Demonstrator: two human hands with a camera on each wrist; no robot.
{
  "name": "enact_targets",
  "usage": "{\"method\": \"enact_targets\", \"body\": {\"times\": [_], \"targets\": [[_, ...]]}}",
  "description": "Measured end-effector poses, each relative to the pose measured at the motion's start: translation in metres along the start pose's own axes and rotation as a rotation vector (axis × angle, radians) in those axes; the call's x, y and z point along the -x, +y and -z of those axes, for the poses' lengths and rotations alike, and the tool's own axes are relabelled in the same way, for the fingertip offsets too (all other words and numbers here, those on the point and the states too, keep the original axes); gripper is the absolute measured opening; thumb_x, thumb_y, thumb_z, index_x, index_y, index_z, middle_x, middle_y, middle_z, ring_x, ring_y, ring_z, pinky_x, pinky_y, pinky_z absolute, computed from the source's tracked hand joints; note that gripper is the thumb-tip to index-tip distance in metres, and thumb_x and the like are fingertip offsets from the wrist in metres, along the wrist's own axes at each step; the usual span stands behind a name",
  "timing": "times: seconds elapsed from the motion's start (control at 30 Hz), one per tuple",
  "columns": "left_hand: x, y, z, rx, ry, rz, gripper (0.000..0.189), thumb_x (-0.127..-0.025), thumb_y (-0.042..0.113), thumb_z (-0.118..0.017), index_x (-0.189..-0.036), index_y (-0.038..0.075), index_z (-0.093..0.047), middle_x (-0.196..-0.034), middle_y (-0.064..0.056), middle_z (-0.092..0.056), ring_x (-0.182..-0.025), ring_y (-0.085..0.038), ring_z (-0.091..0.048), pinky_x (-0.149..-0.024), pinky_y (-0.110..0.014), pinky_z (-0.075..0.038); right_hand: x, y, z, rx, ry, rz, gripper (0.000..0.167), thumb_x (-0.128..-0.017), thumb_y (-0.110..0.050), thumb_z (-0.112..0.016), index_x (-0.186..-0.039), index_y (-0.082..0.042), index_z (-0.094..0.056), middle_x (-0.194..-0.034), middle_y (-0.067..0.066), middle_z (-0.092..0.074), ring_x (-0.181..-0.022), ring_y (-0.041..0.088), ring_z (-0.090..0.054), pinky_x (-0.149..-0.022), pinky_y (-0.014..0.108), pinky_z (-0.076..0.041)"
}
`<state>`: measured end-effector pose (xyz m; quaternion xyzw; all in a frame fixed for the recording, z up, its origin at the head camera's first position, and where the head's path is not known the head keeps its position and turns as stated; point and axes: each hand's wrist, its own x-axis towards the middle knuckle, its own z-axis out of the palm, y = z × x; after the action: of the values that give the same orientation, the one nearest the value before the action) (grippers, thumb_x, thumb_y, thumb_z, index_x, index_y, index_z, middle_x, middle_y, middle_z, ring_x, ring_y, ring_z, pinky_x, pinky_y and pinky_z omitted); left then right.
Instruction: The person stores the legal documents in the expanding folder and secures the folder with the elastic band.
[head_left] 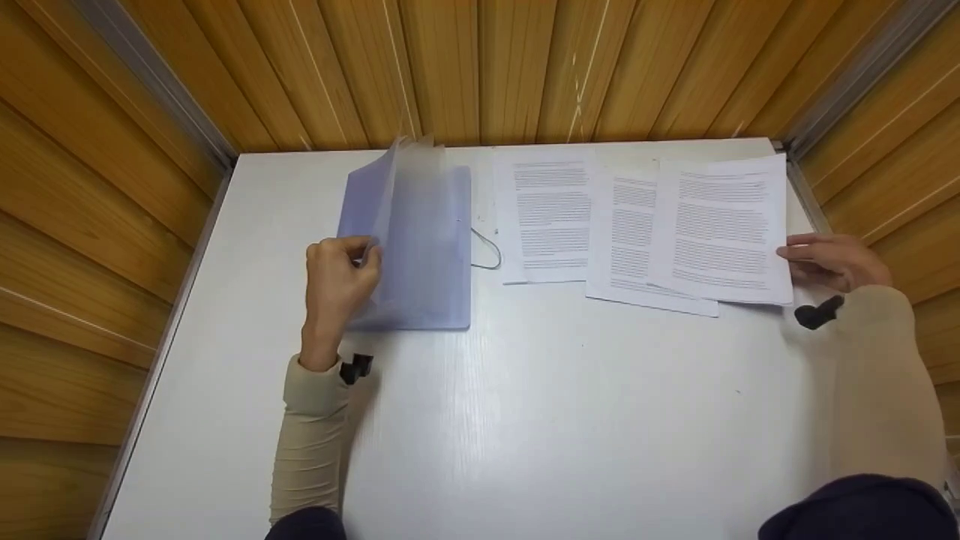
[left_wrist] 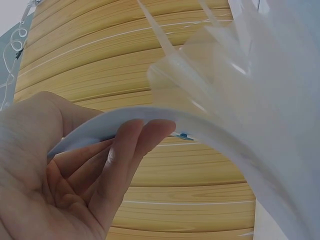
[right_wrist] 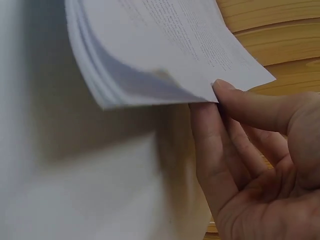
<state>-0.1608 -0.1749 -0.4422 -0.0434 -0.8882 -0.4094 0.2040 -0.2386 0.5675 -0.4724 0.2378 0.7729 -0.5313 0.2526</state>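
Observation:
A bluish translucent folder (head_left: 442, 285) lies on the left half of the table, its cover and several clear sleeves (head_left: 415, 172) lifted and fanned. My left hand (head_left: 339, 270) pinches the lifted part at its left side; in the left wrist view the bent sheets (left_wrist: 165, 116) curve between thumb and fingers. On the right, my right hand (head_left: 836, 259) pinches the right edge of a printed paper stack (head_left: 720, 225). From the right wrist view, the thumb is on top of the paper (right_wrist: 165, 55) and fingers are beneath, with several layers showing at the edge.
Two more printed papers lie between folder and right stack: one at the left (head_left: 551, 217), another (head_left: 626, 240) partly under the right stack. A thin cord loop (head_left: 489, 251) sticks out from the folder's right edge. Wood-patterned walls (head_left: 510, 71) enclose the white table (head_left: 540, 420).

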Motion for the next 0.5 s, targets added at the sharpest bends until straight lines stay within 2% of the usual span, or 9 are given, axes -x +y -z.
{"method": "enact_targets", "body": {"times": [0.13, 0.33, 0.5], "targets": [[0.001, 0.0, 0.0, -0.004, 0.003, -0.006, 0.017, -0.091, 0.001, -0.07, -0.098, -0.006, -0.083, -0.093, -0.024, -0.08, -0.08, -0.037, -0.079, -0.072, -0.053, -0.063, -0.001, 0.002, 0.0, -0.014, -0.016, 0.015, 0.02, -0.097, -0.029, -0.081, -0.088, -0.043, -0.07, -0.088, -0.021, -0.074, -0.088, 0.005, -0.07, -0.088, 0.019, -0.057], [0.002, 0.0, -0.001, -0.003, 0.007, -0.017, 0.016, -0.091, 0.002, -0.07, -0.095, -0.006, -0.083, -0.089, -0.022, -0.08, -0.073, -0.033, -0.077, -0.066, -0.051, -0.062, 0.006, 0.003, -0.003, 0.015, 0.012, 0.027, 0.015, -0.094, -0.041, -0.082, -0.094, -0.045, -0.068, -0.089, -0.027, -0.071, -0.091, 0.001, -0.069, -0.088, 0.017, -0.056], [0.001, 0.0, -0.003, 0.014, -0.001, -0.014, 0.017, -0.092, 0.002, -0.071, -0.099, -0.007, -0.083, -0.093, -0.023, -0.08, -0.078, -0.035, -0.079, -0.068, -0.051, -0.063, 0.013, 0.002, -0.004, 0.007, 0.022, 0.032, 0.014, -0.093, -0.045, -0.082, -0.096, -0.047, -0.068, -0.091, -0.027, -0.071, -0.092, 0.002, -0.068, -0.091, 0.018, -0.056]]}}
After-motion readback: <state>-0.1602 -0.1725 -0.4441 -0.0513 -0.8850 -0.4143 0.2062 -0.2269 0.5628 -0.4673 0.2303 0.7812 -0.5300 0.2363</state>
